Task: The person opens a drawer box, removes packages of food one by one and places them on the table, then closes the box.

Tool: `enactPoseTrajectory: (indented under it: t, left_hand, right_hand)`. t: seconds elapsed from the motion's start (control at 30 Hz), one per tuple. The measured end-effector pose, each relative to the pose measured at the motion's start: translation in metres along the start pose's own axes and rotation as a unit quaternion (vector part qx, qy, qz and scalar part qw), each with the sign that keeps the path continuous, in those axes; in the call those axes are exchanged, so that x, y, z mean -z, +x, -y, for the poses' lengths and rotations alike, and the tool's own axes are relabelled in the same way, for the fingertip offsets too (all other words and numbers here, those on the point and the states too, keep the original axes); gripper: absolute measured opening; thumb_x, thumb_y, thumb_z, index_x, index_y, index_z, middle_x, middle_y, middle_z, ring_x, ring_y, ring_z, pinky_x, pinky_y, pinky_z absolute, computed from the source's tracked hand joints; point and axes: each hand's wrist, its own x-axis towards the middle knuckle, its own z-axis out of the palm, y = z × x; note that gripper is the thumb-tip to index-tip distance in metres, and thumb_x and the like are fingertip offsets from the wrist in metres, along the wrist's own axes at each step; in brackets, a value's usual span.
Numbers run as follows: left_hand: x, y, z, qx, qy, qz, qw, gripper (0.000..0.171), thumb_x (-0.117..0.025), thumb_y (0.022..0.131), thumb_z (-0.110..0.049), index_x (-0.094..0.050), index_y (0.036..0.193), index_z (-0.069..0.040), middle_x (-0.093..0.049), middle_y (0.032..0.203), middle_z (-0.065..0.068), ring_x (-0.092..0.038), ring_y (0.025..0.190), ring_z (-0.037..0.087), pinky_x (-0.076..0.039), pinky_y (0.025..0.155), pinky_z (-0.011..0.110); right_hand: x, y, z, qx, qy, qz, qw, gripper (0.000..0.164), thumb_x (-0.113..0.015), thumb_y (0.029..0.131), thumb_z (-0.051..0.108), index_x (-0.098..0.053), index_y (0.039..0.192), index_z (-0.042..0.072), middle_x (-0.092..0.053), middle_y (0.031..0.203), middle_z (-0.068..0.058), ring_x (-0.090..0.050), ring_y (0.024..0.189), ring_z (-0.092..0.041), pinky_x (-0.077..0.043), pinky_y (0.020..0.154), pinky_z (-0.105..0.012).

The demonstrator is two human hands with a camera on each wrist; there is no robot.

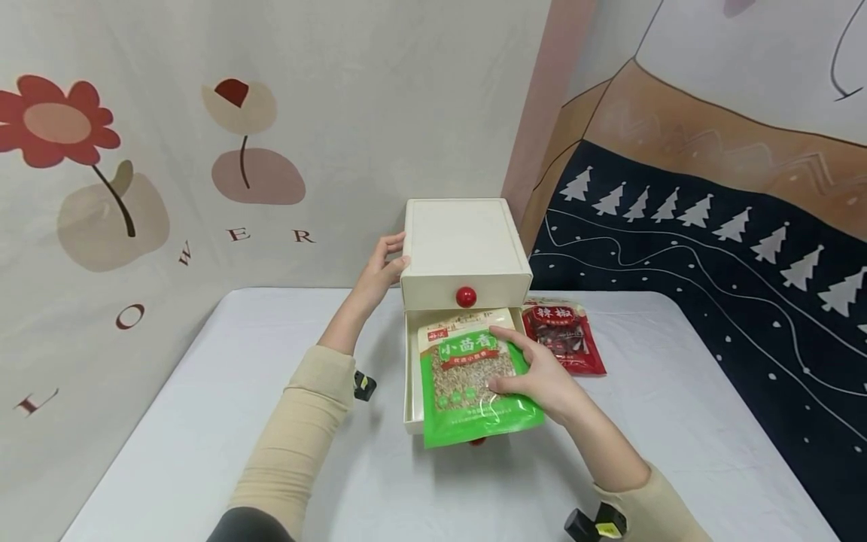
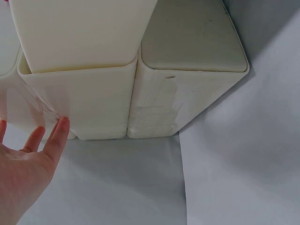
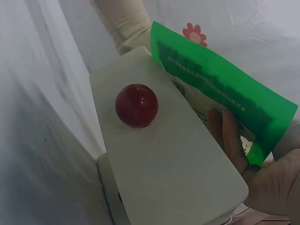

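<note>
Your right hand [image 1: 542, 380] has thumb and index finger on the green packet's [image 1: 460, 384] front and other fingers behind, gripping it over the pulled-out lower drawer [image 1: 412, 391], its bottom edge past the drawer front. Your left hand [image 1: 384, 265], fingers extended, touches the white box's [image 1: 467, 233] side. You seem mid-transfer, in or out unclear; keep the box braced and the packet clear of the rim.

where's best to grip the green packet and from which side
Probably its lower right edge, coming from the right. The green packet is flat and thin, and that corner sticks out past the open drawer, so it can be pinched front to back. The right hand holds its right side.
</note>
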Motion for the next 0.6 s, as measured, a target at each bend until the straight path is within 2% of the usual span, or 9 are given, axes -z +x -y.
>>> enactPoseTrajectory:
  t: [0.33, 0.6]
  left_hand:
    - [0.000, 0.001, 0.001, -0.004, 0.000, 0.000, 1.0000, 0.058, -0.045, 0.086, -0.027, -0.026, 0.138, -0.009, -0.030, 0.134, 0.017, -0.044, 0.110, 0.035, -0.040, 0.088, 0.048]
    - [0.000, 0.001, 0.001, -0.002, 0.000, -0.002, 1.0000, 0.058, -0.046, 0.087, -0.026, -0.027, 0.138, -0.009, -0.031, 0.133, 0.017, -0.045, 0.109, 0.034, -0.041, 0.087, 0.047]
  right_hand:
    - [0.006, -0.007, -0.004, 0.018, 0.009, 0.019, 1.000, 0.077, -0.074, 0.069, 0.004, -0.039, 0.135, 0.022, -0.049, 0.116, -0.021, -0.060, 0.078, -0.026, -0.052, 0.064, -0.038]
    - [0.014, -0.012, -0.011, 0.030, -0.008, 0.010, 0.999, 0.078, -0.077, 0.065, 0.007, -0.042, 0.133, 0.028, -0.048, 0.120, -0.015, -0.057, 0.088, -0.028, -0.051, 0.067, -0.039]
